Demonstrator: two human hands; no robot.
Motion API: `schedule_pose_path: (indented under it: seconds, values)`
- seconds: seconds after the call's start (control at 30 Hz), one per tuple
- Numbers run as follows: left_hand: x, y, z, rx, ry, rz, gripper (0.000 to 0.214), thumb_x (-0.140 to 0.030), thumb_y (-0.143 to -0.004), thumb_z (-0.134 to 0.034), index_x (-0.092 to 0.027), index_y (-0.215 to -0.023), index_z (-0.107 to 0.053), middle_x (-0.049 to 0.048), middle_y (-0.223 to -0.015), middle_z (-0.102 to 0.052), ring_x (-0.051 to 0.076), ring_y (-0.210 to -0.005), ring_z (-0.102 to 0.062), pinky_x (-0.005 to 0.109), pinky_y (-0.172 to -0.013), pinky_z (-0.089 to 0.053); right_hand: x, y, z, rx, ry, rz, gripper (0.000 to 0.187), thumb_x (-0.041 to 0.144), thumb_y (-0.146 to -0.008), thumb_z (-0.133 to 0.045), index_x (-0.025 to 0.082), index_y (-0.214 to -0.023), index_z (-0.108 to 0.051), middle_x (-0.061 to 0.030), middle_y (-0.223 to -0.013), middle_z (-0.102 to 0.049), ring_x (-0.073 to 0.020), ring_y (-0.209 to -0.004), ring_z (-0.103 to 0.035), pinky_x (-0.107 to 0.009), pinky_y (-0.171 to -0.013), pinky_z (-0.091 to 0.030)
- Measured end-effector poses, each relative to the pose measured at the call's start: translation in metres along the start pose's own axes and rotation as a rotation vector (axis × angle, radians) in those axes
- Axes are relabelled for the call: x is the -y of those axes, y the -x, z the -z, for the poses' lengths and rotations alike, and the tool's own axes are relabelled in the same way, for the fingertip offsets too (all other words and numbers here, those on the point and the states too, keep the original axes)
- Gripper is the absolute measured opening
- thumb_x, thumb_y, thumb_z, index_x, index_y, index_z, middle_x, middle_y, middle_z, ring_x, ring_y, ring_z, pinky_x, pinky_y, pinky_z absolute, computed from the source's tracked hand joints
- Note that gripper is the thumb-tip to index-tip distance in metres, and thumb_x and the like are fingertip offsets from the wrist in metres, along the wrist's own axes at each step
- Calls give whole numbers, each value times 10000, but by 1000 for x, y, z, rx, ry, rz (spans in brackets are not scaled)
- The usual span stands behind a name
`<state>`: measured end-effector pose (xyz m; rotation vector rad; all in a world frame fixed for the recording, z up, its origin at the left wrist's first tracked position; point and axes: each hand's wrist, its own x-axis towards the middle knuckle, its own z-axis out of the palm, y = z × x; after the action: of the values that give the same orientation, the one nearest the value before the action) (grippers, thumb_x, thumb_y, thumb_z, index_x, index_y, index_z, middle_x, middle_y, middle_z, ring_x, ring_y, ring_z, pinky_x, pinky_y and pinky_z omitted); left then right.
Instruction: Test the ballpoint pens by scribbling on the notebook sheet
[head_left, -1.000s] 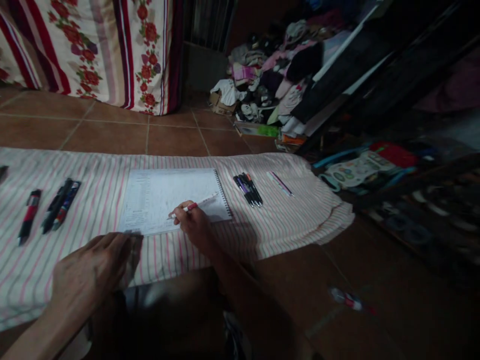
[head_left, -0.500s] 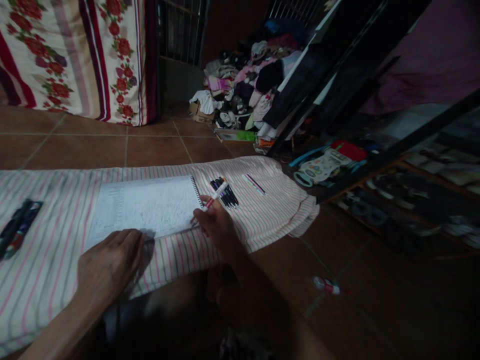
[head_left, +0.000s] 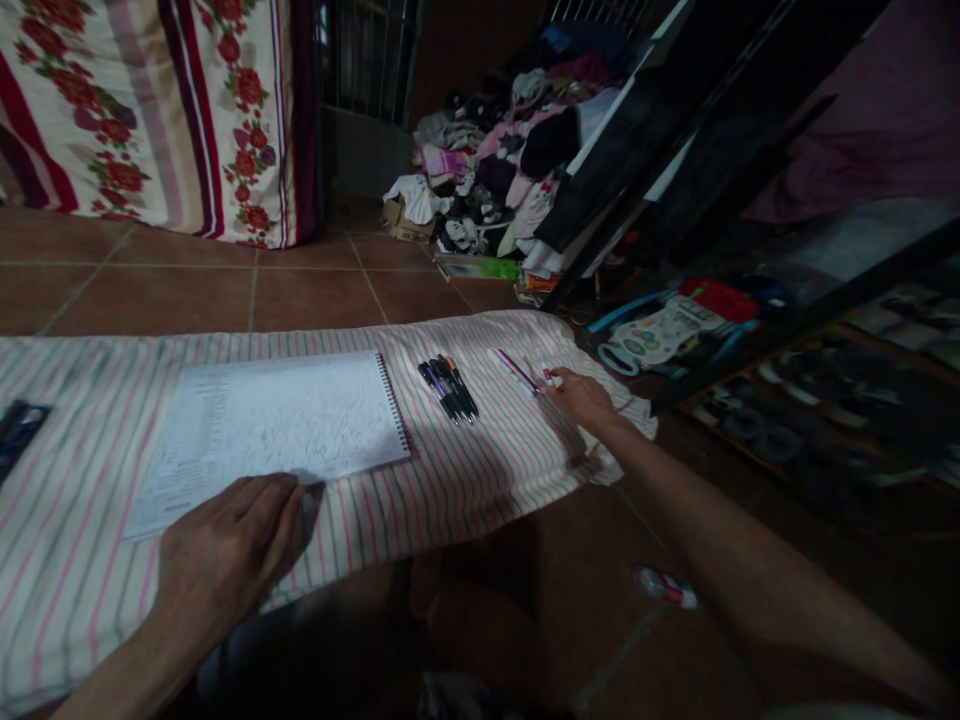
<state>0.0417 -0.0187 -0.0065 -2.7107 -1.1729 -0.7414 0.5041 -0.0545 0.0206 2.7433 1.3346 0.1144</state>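
Observation:
An open spiral notebook (head_left: 300, 400), its page covered in faint lines, lies on the striped cloth (head_left: 360, 520). My left hand (head_left: 229, 545) rests palm down at its near edge. Its fingers are curled together, and whatever may be under them is hidden. Out to the right, my right hand (head_left: 583, 396) pinches a white and red pen (head_left: 550, 376), mostly covered by the fingers. Just left of that hand lies a pair of thin, light-coloured pens (head_left: 514, 370). Between them and the notebook several dark pens (head_left: 450, 388) lie side by side, one with an orange end.
A dark packet (head_left: 22, 430) lies at the left edge of the cloth. On the tiled floor is a small red-and-white item (head_left: 666, 588). Beyond are a clothes heap (head_left: 510, 165), a flowered curtain (head_left: 150, 120), a colourful bag (head_left: 675, 325) and a shoe rack (head_left: 810, 400).
My right hand has moved right with the white and red pen, from the notebook's spiral edge to beside the thin pens. My left hand has stayed at the notebook's near edge.

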Motion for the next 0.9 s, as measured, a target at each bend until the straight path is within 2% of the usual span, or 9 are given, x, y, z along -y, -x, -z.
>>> schedule_pose_path:
  seconds: [0.17,0.3,0.43,0.67,0.77,0.9]
  values:
    - [-2,1,-7,-7,51,-7,211,-241,-900,-409,-206,-917,-616,43,-877,-714,198,-771,-670,322,-644,-524,-2,-25,-4,20,37,-37,443,403,-833,-466,159,-1195,-548,-156,-1008,-680,-281,-971,-625,-337,-730,-444]
    - [3,1,-9,-33,88,-60,187,-220,-889,-414,-227,-978,-578,35,-872,-713,183,-772,-674,318,-674,-553,0,-41,-10,17,13,-31,390,412,-811,-486,206,-1120,-606,-120,-1013,-687,-274,-975,-620,-335,-734,-445]
    - [5,1,-11,-42,112,-76,193,-229,-873,-405,-238,-961,-576,36,-854,-709,186,-754,-677,327,-664,-571,0,-54,-16,31,2,-22,349,411,-791,-509,235,-1050,-663,-91,-1022,-693,-257,-961,-624,-320,-730,-450]
    - [-1,8,-21,-144,253,22,202,-248,-865,-405,-284,-1036,-507,21,-910,-690,186,-848,-662,357,-730,-572,-1,-66,-24,42,-35,13,346,438,-794,-512,230,-985,-712,-80,-1028,-697,-253,-947,-629,-312,-714,-461]
    - [-2,10,-22,-164,288,19,200,-227,-870,-425,-288,-1049,-491,6,-890,-687,167,-823,-663,334,-733,-570,0,-67,-24,55,-24,-5,336,428,-792,-518,228,-973,-717,-79,-1029,-697,-249,-943,-631,-311,-710,-465]
    - [-3,10,-22,-149,224,-13,178,-200,-866,-477,-272,-1027,-499,14,-893,-694,172,-828,-660,342,-729,-561,2,-66,-21,53,-24,-10,336,432,-780,-527,230,-966,-720,-76,-1032,-697,-246,-947,-630,-308,-716,-467]
